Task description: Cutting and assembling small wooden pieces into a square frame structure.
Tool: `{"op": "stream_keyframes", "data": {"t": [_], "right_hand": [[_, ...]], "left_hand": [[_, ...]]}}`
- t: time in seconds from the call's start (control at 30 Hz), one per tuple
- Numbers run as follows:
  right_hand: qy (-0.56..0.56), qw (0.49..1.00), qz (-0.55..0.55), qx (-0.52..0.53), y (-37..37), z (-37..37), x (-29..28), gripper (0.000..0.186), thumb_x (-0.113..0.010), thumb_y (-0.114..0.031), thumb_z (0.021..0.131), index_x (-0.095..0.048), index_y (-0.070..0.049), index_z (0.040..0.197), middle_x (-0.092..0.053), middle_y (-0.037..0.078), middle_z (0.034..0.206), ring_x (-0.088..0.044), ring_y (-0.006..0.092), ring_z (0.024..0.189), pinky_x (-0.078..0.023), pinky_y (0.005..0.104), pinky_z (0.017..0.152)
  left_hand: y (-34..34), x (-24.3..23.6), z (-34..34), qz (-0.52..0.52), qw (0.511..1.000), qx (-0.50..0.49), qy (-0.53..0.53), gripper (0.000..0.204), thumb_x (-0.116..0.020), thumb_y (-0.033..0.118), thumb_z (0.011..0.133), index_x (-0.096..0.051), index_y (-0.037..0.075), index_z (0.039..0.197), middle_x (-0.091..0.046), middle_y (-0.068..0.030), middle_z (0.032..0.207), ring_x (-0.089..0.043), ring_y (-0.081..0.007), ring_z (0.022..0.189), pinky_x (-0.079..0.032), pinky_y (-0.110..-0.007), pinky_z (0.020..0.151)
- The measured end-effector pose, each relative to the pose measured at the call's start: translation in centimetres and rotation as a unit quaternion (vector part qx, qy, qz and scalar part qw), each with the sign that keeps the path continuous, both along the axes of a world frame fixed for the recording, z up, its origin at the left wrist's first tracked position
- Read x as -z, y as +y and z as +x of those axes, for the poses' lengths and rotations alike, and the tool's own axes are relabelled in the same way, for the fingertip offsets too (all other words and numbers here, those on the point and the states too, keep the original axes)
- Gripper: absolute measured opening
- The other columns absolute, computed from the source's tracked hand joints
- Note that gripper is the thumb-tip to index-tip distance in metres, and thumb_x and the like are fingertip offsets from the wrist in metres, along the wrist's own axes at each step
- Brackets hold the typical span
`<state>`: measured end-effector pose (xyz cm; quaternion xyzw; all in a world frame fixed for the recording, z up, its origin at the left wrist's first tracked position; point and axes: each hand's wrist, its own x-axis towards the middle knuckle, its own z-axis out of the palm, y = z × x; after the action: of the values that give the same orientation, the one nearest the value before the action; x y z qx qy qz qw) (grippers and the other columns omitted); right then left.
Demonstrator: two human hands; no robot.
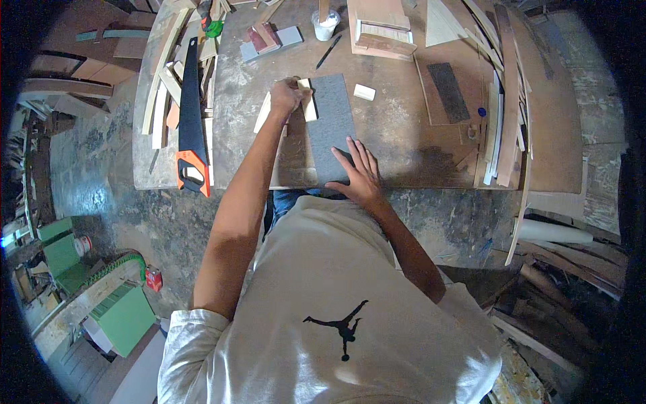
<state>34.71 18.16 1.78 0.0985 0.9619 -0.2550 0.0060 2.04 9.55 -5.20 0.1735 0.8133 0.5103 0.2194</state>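
Observation:
My left hand is closed on a pale wood piece, at the left edge of a grey rectangular sheet that looks like sandpaper. Its fingertips are partly hidden behind the hand. Another pale wood edge shows on the other side of that hand; I cannot tell whether the two are joined. My right hand rests on the near end of the grey sheet, fingers spread and holding nothing. A small white block lies just right of the sheet.
A handsaw with an orange handle lies at left beside wood strips. Farther back are a white cup, a black pen and a wooden box. A dark abrasive strip and long slats lie at right.

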Motion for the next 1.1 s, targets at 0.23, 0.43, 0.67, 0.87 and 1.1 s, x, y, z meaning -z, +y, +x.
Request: {"op": "stream_keyframes", "data": {"t": [0.23, 0.43, 0.67, 0.87, 1.1], "right_hand": [[-0.009, 1.000, 0.003, 0.003, 0.1, 0.0, 0.5, 0.098, -0.055, -0.082, 0.083, -0.038, -0.023, 0.160, -0.017, 0.018, 0.171, -0.015, 0.0384, 0.157, -0.013, 0.0564, 0.125], [0.002, 1.000, 0.014, -0.001, 0.0, -0.1, 0.5, 0.096, -0.059, -0.077, 0.084, -0.039, -0.023, 0.160, -0.020, 0.018, 0.170, -0.019, 0.0391, 0.156, -0.014, 0.0566, 0.125], [0.012, 1.000, 0.013, 0.008, 0.0, 0.1, 1.0, 0.094, -0.062, -0.074, 0.084, -0.039, -0.023, 0.160, -0.020, 0.017, 0.170, -0.020, 0.0392, 0.156, -0.016, 0.0576, 0.124], [-0.013, 1.000, 0.012, 0.001, 0.0, -0.3, 0.1, 0.096, -0.073, -0.066, 0.080, -0.040, -0.024, 0.160, -0.019, 0.019, 0.170, -0.019, 0.0400, 0.156, -0.016, 0.0559, 0.124], [-0.011, 1.000, 0.010, -0.022, 0.3, -0.3, 0.0, 0.096, -0.074, -0.065, 0.080, -0.040, -0.024, 0.160, -0.018, 0.021, 0.170, -0.018, 0.0416, 0.155, -0.016, 0.0567, 0.124]], "left_hand": [[0.1, -3.1, 0.1, -0.060, 0.997, 0.027, 0.041, 0.051, -0.093, 0.031, 0.068, -0.075, -0.002, 0.104, -0.076, -0.0078, 0.090, -0.069, -0.0160, 0.080, -0.054, -0.035, 0.077], [0.1, -0.6, -2.7, -0.058, 0.996, 0.056, 0.024, 0.045, -0.095, 0.029, 0.070, -0.073, 0.000, 0.096, -0.074, -0.0098, 0.081, -0.069, -0.0201, 0.072, -0.055, -0.036, 0.071], [1.0, -2.4, -3.7, 0.001, 0.986, 0.135, -0.100, 0.048, -0.097, 0.029, 0.071, -0.070, -0.001, 0.098, -0.070, -0.0061, 0.085, -0.065, -0.0137, 0.071, -0.055, -0.033, 0.063], [1.0, -2.6, -4.2, -0.047, 0.984, 0.163, -0.063, 0.050, -0.098, 0.030, 0.070, -0.069, 0.000, 0.098, -0.069, -0.0041, 0.085, -0.064, -0.0137, 0.071, -0.055, -0.032, 0.064], [0.7, -2.2, -5.6, -0.068, 0.977, 0.192, -0.060, 0.047, -0.098, 0.031, 0.068, -0.069, 0.001, 0.090, -0.070, -0.0055, 0.077, -0.066, -0.0129, 0.066, -0.054, -0.033, 0.061]]}}
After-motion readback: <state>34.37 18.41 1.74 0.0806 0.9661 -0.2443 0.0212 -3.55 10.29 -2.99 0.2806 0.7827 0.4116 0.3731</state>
